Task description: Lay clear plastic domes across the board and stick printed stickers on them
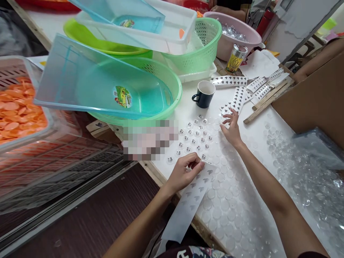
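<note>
My left hand is closed on the end of a white sticker strip with grey printed motifs, which hangs down over the table edge towards my lap. My right hand hovers over the table with fingers spread; I see nothing between them. Beneath and between my hands lie clear round discs, laid close together. Farther left, several discs with small dark printed stickers sit in rows. Just beyond my right hand are more printed sticker strips.
A dark mug stands behind the discs. Green baskets and blue trays crowd the left, beside a crate of orange pieces. Loose clear pieces, wooden sticks and a cardboard box lie right. Another person's arm shows there.
</note>
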Available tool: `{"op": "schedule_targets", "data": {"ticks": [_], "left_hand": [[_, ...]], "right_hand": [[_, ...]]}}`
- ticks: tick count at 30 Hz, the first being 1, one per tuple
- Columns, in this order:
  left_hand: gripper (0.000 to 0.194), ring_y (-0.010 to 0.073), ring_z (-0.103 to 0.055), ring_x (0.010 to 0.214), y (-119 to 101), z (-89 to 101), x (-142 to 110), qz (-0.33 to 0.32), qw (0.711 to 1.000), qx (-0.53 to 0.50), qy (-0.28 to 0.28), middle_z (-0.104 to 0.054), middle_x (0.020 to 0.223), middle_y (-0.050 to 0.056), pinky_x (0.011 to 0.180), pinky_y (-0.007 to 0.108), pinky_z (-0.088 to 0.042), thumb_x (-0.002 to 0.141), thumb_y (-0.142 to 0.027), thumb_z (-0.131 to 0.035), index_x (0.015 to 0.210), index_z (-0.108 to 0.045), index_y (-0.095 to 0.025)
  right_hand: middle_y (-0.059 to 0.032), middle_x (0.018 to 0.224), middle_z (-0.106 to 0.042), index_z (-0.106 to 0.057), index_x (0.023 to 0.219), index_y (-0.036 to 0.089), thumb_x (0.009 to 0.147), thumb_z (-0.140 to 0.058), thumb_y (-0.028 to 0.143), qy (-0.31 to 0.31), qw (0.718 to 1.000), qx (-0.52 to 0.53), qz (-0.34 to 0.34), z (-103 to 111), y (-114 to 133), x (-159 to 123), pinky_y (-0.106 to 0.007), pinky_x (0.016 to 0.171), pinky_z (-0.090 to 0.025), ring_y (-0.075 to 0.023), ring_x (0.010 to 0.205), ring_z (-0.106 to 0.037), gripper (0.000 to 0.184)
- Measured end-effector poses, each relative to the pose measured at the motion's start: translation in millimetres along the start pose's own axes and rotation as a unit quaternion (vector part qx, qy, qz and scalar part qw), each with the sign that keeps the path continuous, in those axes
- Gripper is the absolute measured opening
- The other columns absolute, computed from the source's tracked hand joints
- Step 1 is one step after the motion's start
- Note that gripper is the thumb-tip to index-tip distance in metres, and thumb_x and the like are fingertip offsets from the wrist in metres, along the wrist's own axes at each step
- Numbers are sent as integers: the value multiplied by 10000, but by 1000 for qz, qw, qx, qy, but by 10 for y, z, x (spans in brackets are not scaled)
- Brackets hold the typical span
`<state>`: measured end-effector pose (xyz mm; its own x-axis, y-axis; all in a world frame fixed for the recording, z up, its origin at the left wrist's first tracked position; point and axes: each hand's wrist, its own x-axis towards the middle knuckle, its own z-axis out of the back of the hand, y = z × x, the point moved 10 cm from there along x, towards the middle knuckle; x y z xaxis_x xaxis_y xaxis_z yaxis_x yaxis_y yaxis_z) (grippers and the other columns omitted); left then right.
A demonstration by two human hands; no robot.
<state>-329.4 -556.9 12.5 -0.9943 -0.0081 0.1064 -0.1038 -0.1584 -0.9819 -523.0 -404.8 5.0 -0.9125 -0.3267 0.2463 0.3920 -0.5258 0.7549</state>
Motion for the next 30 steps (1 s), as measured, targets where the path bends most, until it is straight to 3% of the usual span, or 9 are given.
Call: {"op": "schedule_targets", "data": {"ticks": [6,12,16,21,26,30], "left_hand": [[298,115,-411,600,-8,4,1,-4,1000,-5,-3,-499,636,-15,592,248,-362,920,-314,-541,655,-498,-187],[299,119,-412,602,-5,-8,5,0,1000,-1,0,-506,633,-12,590,252,-362,915,-322,-543,652,-495,-188],[304,120,-411,607,15,-21,-3,7,1000,2,1,-510,636,-11,597,254,-365,917,-336,-538,653,-490,-191],[312,125,-433,620,40,-20,-10,12,1000,5,-1,-514,645,-8,600,254,-358,926,-355,-527,661,-491,-193],[302,125,-440,620,40,-17,-10,4,1000,2,2,-526,641,-7,601,257,-355,928,-334,-528,664,-509,-189],[301,130,-446,631,48,-16,-15,11,1000,7,2,-535,643,-4,608,262,-365,930,-340,-529,669,-507,-192]], "right_hand": [[-41,1079,-614,-201,1464,290,839,-561,214,-60,997,46,-6,298,-47,38,-422,896,-485,-188,884,-609,725],[3,927,-628,-319,1375,258,812,-591,263,-3,997,71,-7,85,-25,-24,-388,864,-469,-183,869,-611,626],[51,780,-588,-384,1237,252,783,-595,294,18,995,84,-43,-109,-22,198,-363,819,-460,-170,770,-584,502],[71,729,-594,-379,1154,255,725,-585,236,72,990,74,-97,-386,-35,470,-359,773,-454,-161,666,-548,476],[65,739,-600,-374,1178,242,709,-567,227,96,986,38,-128,-476,-61,471,-354,736,-449,-184,693,-576,507],[60,735,-595,-393,1206,234,727,-572,190,98,987,-23,-122,-490,-56,436,-382,801,-448,-199,717,-590,513]]}}
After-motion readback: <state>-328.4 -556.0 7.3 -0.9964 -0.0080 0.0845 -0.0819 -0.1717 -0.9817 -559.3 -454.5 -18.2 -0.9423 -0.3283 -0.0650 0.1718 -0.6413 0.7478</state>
